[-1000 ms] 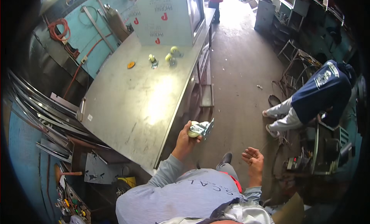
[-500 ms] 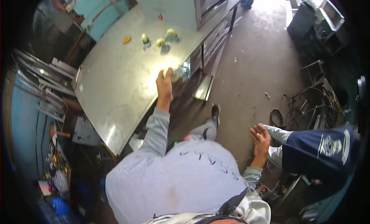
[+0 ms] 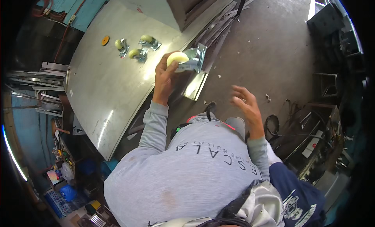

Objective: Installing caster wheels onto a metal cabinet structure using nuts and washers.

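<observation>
My left hand (image 3: 164,79) grips a caster (image 3: 194,59) by its pale yellow wheel, above the near edge of the metal table. The caster's shiny bracket and mounting plate point to the right. My right hand (image 3: 250,111) is raised over the floor, holding nothing, its fingers loosely bent and apart, with slightly blurred tips. On the tabletop, beyond my left hand, stand three similar casters: one on the left (image 3: 121,47), one in the middle (image 3: 138,55) and one on the right (image 3: 150,42). A small orange-yellow disc (image 3: 105,40) lies beside them.
The metal table (image 3: 93,94) bears a large boxy panel (image 3: 154,8) at its far end. Metal strips (image 3: 218,41) lie along its right side. At the lower right, a person in a dark blue shirt (image 3: 299,195) is close behind my right arm. Cables and a metal frame (image 3: 328,109) stand to the right.
The caster in my left hand has come up and turned, showing its bracket more plainly. My right hand has moved up and leftward. The person in blue now appears lower, further behind my arm.
</observation>
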Motion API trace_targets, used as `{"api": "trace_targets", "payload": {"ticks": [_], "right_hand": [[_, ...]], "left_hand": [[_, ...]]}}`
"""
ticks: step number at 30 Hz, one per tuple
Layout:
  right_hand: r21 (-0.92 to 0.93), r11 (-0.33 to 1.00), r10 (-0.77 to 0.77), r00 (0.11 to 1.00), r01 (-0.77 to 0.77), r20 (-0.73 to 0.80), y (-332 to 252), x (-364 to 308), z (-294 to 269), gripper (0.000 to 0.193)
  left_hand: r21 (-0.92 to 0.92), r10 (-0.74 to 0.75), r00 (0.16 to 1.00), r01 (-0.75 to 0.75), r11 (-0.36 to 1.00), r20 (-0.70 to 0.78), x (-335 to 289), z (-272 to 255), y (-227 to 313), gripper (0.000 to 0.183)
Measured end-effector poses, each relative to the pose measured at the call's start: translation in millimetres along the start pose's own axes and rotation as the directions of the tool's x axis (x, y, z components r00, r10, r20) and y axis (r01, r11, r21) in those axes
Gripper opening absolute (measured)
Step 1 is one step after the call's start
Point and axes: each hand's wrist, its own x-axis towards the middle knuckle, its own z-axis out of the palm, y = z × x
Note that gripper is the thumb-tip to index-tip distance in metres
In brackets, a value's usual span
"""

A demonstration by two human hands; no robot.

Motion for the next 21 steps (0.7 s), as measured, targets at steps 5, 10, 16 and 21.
{"api": "trace_targets", "payload": {"ticks": [5,10,16,21], "right_hand": [[0.069,0.985,-0.173,0.925,0.16,0.338,-71,124,-8,0.092],[-0.171,0.884,-0.353,0.86,0.436,0.37,-81,183,-54,0.091],[0.093,0.977,-0.207,0.772,0.189,0.601,-107,240,-156,0.1],[0.392,0.848,-0.115,0.599,-0.356,0.793,-137,259,-207,0.076]], "left_hand": [[-0.252,-0.17,0.985,0.167,0.953,0.011,18,92,-24,0.051],[-0.37,-0.346,0.915,0.254,0.894,-0.206,49,149,-62,0.056],[0.064,-0.017,0.913,0.047,0.997,-0.408,75,257,-80,0.027],[0.111,0.078,0.925,-0.039,0.993,-0.372,99,311,-77,0.033]]}}
